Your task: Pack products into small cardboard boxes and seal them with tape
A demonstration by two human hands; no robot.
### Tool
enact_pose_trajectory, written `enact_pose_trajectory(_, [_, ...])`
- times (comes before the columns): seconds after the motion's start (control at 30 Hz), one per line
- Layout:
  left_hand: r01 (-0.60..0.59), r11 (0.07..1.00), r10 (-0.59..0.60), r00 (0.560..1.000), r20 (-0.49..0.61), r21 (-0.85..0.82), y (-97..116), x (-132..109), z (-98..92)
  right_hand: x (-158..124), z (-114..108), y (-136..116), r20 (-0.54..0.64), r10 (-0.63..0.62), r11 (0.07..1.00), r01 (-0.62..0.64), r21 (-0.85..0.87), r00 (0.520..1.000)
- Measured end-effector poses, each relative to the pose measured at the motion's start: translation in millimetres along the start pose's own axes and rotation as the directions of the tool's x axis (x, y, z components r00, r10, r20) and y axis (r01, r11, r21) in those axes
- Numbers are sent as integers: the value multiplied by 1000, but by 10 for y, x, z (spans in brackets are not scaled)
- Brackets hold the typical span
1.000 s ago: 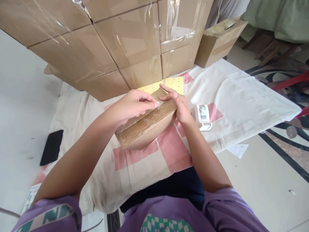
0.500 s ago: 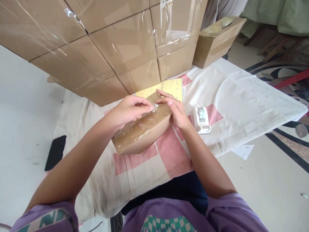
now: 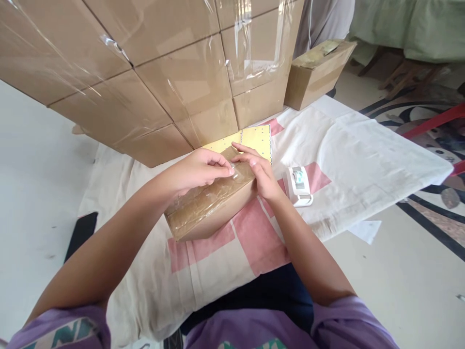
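A narrow brown cardboard box (image 3: 218, 211) lies aslant before me, its top covered with shiny, wrinkled clear packing tape (image 3: 203, 199). The thumb and forefinger of my left hand (image 3: 207, 168) are pinched at a glossy bit of that tape near the box's right end. My right hand (image 3: 262, 174) rests over the right end, fingers stretched out across the top and palm against the side. Its fingertips lie close to the left hand's pinch. Just right of the box stands a small white device (image 3: 298, 186) with a handle-like loop, perhaps a tape dispenser.
Stacked taped cartons (image 3: 189, 77) rise behind the box. Another carton (image 3: 316, 75) stands at the back right. A yellow dotted sheet (image 3: 256, 138) lies beneath the hands on the cloth-covered table (image 3: 363, 160). A black phone-like slab (image 3: 82, 232) lies at left.
The view has shifted slightly, so the scene sits a little lower and further left. The left hand's pinch and the right hand's place on the box look nearly the same.
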State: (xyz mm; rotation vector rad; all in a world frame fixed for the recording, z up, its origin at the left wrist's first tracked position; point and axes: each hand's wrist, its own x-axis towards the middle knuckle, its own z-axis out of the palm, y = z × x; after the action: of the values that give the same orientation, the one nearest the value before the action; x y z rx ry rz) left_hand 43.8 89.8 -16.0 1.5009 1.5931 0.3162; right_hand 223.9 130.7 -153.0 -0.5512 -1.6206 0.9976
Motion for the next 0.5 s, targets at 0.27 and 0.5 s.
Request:
enact_pose_trajectory(0.27, [-58,976,83,990,-110,211,0,-15,15,0,11,-6,-4,17,1000,-17,-1,1000])
enact_pose_trajectory(0.5, [-55,894,169,960,-222,444,15,-52,112,3,17,4,-14,20,1000,-20,23,1000])
